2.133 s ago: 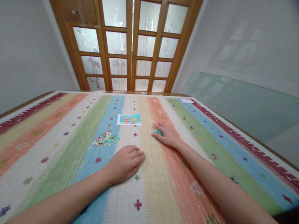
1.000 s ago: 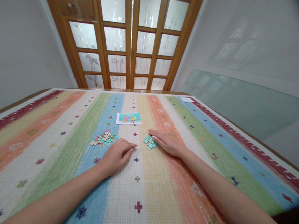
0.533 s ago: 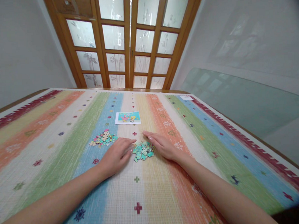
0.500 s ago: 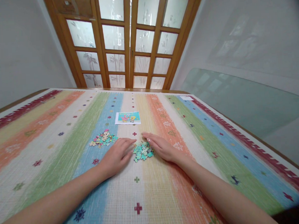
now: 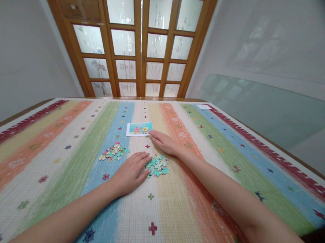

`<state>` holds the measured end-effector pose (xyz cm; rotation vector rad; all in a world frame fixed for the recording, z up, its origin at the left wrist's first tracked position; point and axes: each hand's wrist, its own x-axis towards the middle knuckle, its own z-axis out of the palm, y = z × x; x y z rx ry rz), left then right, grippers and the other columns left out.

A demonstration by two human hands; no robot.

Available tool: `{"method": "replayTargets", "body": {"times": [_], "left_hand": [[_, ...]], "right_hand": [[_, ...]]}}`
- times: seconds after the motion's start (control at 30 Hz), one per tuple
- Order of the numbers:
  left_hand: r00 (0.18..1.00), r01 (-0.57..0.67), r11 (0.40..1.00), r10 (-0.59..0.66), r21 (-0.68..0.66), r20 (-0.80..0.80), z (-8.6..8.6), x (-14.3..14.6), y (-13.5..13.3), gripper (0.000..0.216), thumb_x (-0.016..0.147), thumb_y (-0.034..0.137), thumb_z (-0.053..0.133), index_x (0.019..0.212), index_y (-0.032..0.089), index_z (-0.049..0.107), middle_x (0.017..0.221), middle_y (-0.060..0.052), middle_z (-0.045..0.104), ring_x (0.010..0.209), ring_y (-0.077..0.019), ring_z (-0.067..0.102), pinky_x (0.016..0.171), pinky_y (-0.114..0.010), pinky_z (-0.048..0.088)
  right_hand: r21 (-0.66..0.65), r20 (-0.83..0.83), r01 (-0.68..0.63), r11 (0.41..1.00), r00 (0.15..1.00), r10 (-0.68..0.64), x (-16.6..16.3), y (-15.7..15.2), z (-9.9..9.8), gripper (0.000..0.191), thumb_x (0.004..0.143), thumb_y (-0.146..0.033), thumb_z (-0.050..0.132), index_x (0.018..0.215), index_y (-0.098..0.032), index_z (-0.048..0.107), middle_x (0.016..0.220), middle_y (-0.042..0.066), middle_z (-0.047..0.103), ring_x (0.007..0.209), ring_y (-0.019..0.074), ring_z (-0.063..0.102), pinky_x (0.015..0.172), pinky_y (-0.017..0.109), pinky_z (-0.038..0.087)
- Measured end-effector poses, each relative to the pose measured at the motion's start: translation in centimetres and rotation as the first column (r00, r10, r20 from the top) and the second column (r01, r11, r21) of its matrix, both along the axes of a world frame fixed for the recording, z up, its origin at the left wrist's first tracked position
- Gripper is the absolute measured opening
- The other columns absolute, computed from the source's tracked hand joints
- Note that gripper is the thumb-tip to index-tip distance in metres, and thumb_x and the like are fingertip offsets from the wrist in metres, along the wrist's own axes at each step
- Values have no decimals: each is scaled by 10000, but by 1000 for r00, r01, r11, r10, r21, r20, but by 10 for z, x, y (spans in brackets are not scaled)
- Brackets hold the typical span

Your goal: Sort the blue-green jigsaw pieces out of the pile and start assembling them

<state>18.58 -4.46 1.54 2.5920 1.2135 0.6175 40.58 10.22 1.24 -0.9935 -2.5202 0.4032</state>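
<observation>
My left hand (image 5: pixel 134 171) lies palm down with its fingers apart, the tips at the left edge of a pile of mostly turquoise jigsaw puzzle pieces (image 5: pixel 158 166). My right hand (image 5: pixel 163 141) reaches past that pile, fingers stretched out. Its fingertips are at the lower right corner of a small picture card (image 5: pixel 139 128) with a white border, showing a pink and a yellow cartoon figure on turquoise. Whether the thumb is under the card is hidden. To the left of my left hand, a second pile of mixed-colour puzzle pieces (image 5: pixel 114 152) rests on the cloth.
A striped, patterned tablecloth (image 5: pixel 135 218) covers the table. A small white paper (image 5: pixel 202 106) lies near the far right corner. Beyond the table's far edge stand wooden doors (image 5: pixel 138 46) with frosted panes. A pale green glass panel (image 5: pixel 260 108) is at the right.
My right hand has moved forward from the right side of the turquoise pile to the picture card's corner. My left hand has stayed beside the pile, its fingers spreading a little.
</observation>
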Motion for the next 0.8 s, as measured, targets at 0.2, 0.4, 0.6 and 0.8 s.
{"method": "replayTargets", "body": {"times": [0.2,0.4,0.6,0.8], "left_hand": [[1000,2,1000,-2,6,11,-2,-1,0,403,1004,322,522,1389,203,535,1476,-125,529,1389,-268,463,1174,-521,396],[1000,12,999,-13,33,27,-5,-2,1,406,1004,304,524,1401,220,507,1455,-124,534,1370,-268,469,1162,-524,410],[998,23,999,-25,31,65,-3,-1,1,364,1011,288,514,1370,229,518,1410,-112,550,1334,-253,490,1142,-488,432],[997,46,998,-48,32,53,1,-2,-1,557,898,487,697,1364,244,512,1402,-112,544,1312,-283,495,1127,-506,430]], "right_hand": [[15,70,11,1000,997,-12,0,2,-4,501,999,-312,362,1437,-164,553,1513,114,505,1441,248,425,1212,502,305],[23,91,45,999,995,-47,42,-21,-2,500,1008,-329,351,1435,-173,559,1503,112,518,1430,243,441,1208,502,320],[58,91,95,994,991,-100,68,-37,-7,524,1027,-366,323,1432,-134,560,1517,130,501,1435,231,434,1224,458,310],[179,-31,131,975,991,-128,71,-47,5,464,1030,-361,351,1409,-217,576,1532,109,486,1435,266,418,1192,517,325]]}}
